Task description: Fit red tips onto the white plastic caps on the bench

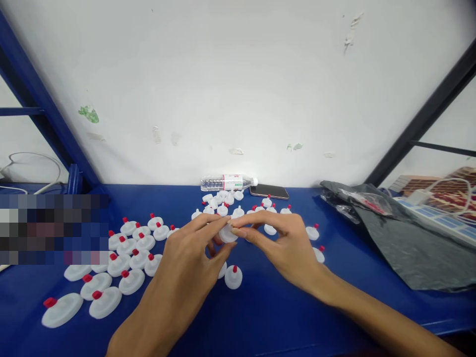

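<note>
One white cap (227, 235) is held in the middle of the frame. It is clamped between the fingers and thumb of the left hand (191, 248). Its top is pinched by the right hand (288, 243). Many red-tipped caps (131, 281) are spread across the lower left. A clear bottle (231, 182) is laid above the middle, beside a phone (269, 191).

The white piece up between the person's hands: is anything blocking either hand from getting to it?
Nothing visible is: the left hand holds the white piece, and the right hand has its fingertips at it. The red-tipped piece nearby sits closer to the person, out of the way.
</note>
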Demonstrator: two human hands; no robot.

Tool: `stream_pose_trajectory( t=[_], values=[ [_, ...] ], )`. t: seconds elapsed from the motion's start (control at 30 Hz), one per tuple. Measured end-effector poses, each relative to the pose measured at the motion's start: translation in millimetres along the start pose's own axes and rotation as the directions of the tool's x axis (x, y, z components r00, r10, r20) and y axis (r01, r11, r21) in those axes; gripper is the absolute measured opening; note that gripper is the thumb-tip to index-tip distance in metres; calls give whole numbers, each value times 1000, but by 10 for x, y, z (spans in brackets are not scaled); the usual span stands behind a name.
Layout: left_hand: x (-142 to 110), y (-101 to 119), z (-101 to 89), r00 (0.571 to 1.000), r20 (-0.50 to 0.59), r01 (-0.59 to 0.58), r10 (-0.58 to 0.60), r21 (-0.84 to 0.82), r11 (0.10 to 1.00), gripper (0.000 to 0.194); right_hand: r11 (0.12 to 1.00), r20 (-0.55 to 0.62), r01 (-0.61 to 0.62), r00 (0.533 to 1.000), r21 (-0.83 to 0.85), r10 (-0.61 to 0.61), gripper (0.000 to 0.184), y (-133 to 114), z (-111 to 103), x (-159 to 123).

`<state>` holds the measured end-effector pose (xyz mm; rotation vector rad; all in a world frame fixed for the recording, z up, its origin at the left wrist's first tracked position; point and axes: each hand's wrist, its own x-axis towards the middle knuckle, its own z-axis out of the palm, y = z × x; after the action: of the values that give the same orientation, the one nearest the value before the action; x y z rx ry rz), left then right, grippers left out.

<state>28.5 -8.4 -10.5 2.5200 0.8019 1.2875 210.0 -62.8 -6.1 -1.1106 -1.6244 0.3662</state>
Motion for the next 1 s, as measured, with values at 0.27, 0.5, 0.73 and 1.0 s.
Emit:
stream_pose_trajectory(
  t=[0.27, 0.5, 0.73, 1.0],
  values=[
    [-36, 7, 23, 988, 67, 146, -142, -75, 986, 79, 988, -17, 141, 990, -58, -143, 11, 36, 25, 16],
    [-7, -97, -201, 981, 8, 193, -195, 120, 974, 67, 961, 104, -116, 984, -250, 146, 7, 81, -152, -96],
    [-11, -136, -569, 942, -137, 329, -307, 182, 927, 33, 799, 209, -95, 941, -594, 267, 14, 267, -225, -445],
    [-6, -117, -582, 953, -128, 296, -276, 184, 937, 28, 649, 264, 114, 954, -752, 139, 26, 178, -394, -223]
  ],
)
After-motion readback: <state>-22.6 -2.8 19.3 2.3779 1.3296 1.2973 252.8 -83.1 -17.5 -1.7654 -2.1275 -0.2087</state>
